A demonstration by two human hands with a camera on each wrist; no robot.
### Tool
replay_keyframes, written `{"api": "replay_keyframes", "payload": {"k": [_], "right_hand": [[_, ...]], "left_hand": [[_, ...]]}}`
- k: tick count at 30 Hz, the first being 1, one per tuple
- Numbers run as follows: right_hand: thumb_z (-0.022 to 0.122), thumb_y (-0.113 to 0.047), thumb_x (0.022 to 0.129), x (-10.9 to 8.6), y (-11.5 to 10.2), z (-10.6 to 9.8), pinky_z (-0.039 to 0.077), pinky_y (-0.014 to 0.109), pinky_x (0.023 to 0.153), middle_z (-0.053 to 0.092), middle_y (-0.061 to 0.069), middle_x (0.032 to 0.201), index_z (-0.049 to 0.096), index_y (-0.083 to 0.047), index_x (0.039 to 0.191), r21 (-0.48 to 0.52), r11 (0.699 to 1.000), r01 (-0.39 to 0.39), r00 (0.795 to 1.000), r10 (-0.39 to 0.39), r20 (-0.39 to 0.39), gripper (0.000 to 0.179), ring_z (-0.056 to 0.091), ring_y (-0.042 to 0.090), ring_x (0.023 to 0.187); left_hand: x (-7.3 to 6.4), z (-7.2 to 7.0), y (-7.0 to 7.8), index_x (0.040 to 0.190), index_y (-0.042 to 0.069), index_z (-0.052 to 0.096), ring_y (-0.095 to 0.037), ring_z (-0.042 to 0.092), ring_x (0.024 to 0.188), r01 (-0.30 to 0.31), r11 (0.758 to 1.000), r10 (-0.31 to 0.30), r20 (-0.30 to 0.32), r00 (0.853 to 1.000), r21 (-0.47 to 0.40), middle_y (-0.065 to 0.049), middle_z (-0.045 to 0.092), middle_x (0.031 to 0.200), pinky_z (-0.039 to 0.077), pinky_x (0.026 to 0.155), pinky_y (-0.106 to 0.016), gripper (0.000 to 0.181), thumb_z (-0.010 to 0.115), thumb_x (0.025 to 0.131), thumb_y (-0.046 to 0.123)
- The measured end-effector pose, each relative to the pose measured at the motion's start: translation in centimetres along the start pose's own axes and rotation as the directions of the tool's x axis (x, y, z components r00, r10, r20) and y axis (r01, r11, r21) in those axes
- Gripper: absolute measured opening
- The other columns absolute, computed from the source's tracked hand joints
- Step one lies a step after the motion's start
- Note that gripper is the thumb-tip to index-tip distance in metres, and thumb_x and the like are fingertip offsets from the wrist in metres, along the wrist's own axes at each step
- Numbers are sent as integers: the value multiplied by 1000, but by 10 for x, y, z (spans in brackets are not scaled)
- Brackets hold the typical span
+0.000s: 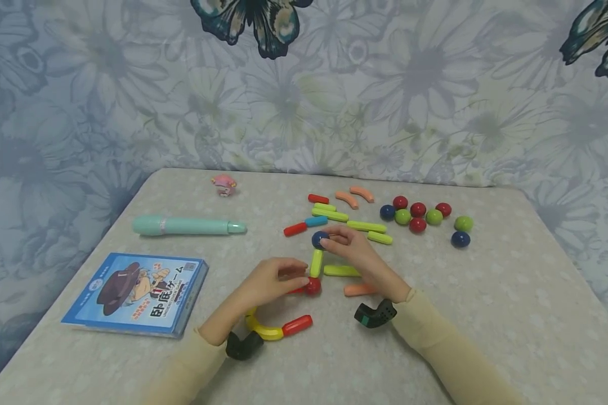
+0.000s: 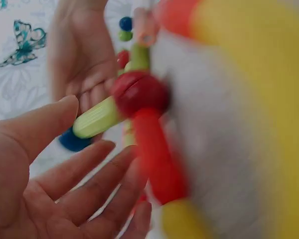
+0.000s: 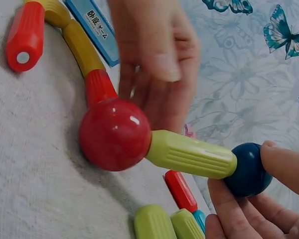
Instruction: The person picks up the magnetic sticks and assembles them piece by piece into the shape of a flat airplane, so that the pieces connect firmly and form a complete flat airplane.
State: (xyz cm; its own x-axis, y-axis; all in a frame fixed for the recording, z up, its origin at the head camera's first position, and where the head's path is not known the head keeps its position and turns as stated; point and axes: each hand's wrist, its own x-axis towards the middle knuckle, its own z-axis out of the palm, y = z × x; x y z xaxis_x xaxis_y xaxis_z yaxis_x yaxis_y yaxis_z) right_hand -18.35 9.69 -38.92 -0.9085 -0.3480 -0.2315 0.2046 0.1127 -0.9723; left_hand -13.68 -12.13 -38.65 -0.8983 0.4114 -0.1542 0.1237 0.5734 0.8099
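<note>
My right hand point(image 1: 357, 252) pinches a dark blue ball point(image 3: 248, 169) between thumb and fingers. A short green ribbed rod point(image 3: 193, 154) joins that ball to a red ball point(image 3: 114, 134). From the red ball a red rod point(image 2: 159, 154) runs on into a yellow curved rod point(image 1: 269, 332), which ends in another red rod point(image 1: 297, 325) with a pale round end face. Beside the red ball is my left hand point(image 1: 271, 279), its fingers spread and loosely bent around no piece. In the left wrist view its thumb reaches close to the green rod.
Loose green rods point(image 1: 366, 226), orange curved rods point(image 1: 347, 199) and a red-and-blue joined rod point(image 1: 305, 226) lie behind the hands. Several balls point(image 1: 418, 210) sit at the back right. A blue box point(image 1: 137, 292), a mint-green tube point(image 1: 192, 226) and a pink figurine point(image 1: 225, 184) are at left.
</note>
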Motion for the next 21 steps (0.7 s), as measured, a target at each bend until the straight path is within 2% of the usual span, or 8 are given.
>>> {"api": "replay_keyframes", "payload": {"k": [4, 7, 11, 14, 17, 19, 21], "right_hand": [[67, -33, 87, 3, 2, 5, 38, 42, 94, 60, 7, 115, 55, -12, 121, -33, 999, -8, 999, 7, -35, 41, 54, 23, 108], [67, -31, 88, 4, 4, 4, 40, 42, 93, 60, 7, 114, 57, -10, 120, -78, 997, 11, 998, -15, -57, 40, 54, 22, 107], [65, -29, 89, 4, 6, 4, 41, 40, 91, 60, 7, 113, 59, -7, 120, -112, 993, 28, 998, -35, -58, 38, 54, 22, 105], [65, -27, 90, 3, 5, 4, 42, 39, 89, 60, 6, 112, 60, -7, 120, -110, 994, 24, 997, -33, -74, 36, 54, 21, 103], [65, -26, 90, 1, 3, 3, 43, 40, 88, 61, 7, 110, 59, -7, 121, -122, 992, 41, 995, -51, -81, 37, 55, 22, 102], [63, -27, 91, 1, 1, 0, 43, 40, 88, 61, 9, 110, 56, -5, 124, -141, 988, 56, 996, -65, -57, 39, 56, 24, 103], [59, -29, 93, 6, -2, -5, 44, 40, 88, 61, 10, 110, 54, -4, 126, -219, 973, 71, 997, -78, -24, 41, 56, 24, 103]], "left_hand": [[10, -19, 10, 130, 8, 54, -24, 58, 103, 47, 999, -48, -25, 999, -6, -4, 64, 108, 46, 86, -43, 46, 66, 89, 24], [25, -24, 15, 137, 7, 45, -24, 59, 103, 57, 997, -56, 12, 998, -53, -7, 64, 108, 45, 87, -45, 54, 64, 90, 25], [40, -19, 9, 139, 6, 41, -22, 61, 99, 94, 976, -80, 80, 994, -198, -10, 64, 109, 43, 89, -44, 57, 64, 90, 25], [47, -12, 6, 137, 6, 43, -21, 63, 93, 107, 953, -85, 89, 992, -283, -10, 64, 108, 46, 86, -41, 56, 65, 89, 23], [51, -8, 8, 135, 5, 46, -21, 63, 90, 103, 944, -87, 67, 994, -312, -10, 65, 106, 48, 81, -39, 54, 66, 88, 23], [53, -6, 9, 134, 5, 48, -21, 64, 87, 103, 943, -92, 49, 995, -317, -10, 65, 103, 49, 80, -38, 53, 66, 88, 23], [55, -5, 9, 132, 6, 50, -20, 63, 86, 107, 941, -101, 35, 994, -320, -9, 65, 100, 48, 79, -37, 51, 66, 88, 24]]}}
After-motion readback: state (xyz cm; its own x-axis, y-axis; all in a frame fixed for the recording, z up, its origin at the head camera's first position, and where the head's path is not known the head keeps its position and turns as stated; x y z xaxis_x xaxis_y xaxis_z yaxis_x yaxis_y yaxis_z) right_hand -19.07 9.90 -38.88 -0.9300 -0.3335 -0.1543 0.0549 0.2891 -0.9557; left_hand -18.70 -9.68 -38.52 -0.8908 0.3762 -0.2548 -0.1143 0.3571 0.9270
